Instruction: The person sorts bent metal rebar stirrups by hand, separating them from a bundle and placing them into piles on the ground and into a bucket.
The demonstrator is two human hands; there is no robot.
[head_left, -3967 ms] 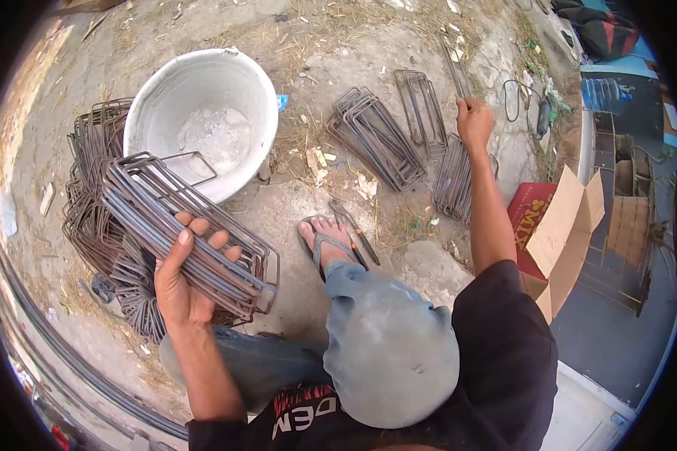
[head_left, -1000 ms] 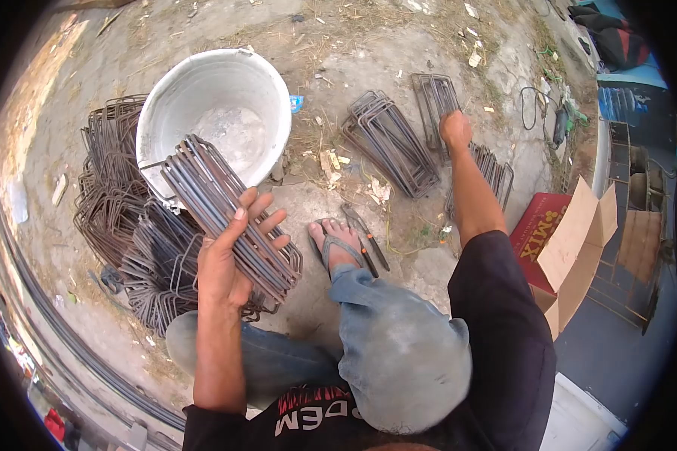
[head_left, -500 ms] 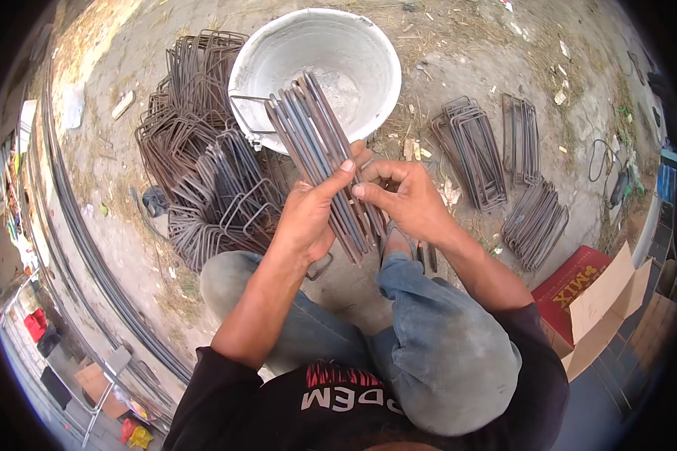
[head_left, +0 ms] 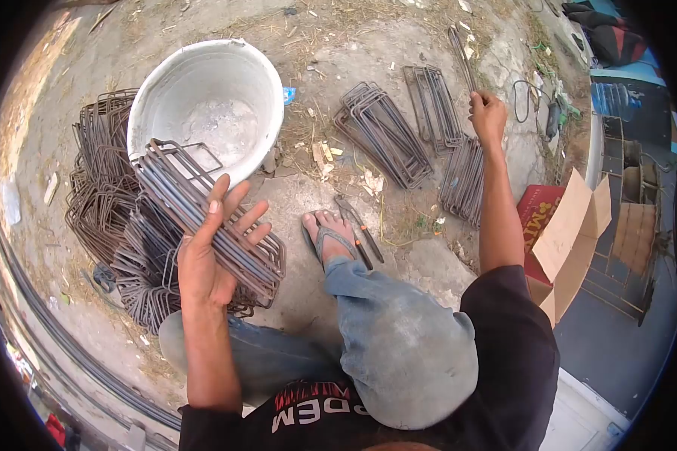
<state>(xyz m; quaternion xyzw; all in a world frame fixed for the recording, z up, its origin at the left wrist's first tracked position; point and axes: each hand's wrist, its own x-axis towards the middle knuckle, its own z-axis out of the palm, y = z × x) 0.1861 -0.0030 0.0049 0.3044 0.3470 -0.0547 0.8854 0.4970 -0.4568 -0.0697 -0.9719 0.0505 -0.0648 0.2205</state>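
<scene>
A bundle of bent steel frames (head_left: 203, 218) rests in my left hand (head_left: 212, 259), the thumb over it and the fingers spread on its far side. My right hand (head_left: 488, 116), stretched out at the upper right, is closed round the near end of a narrow steel frame (head_left: 461, 56) that points away from me. Below and left of that hand lie a pile of rectangular frames (head_left: 384, 135), a smaller pile (head_left: 435, 109) and a slanted pile (head_left: 462, 180) on the ground.
A white tub (head_left: 147, 113) stands behind the bundle, beside a large heap of frames (head_left: 105, 180). Pliers (head_left: 365, 233) lie by my sandalled foot (head_left: 329, 234). An open cardboard box (head_left: 568, 240) is at the right, a power tool (head_left: 554, 120) beyond it. Long bars (head_left: 68, 331) run along the left.
My hands were together at the bundle half a second ago. Now my right hand has moved far out to the right and holds a frame, while the left keeps the bundle with its fingers spread.
</scene>
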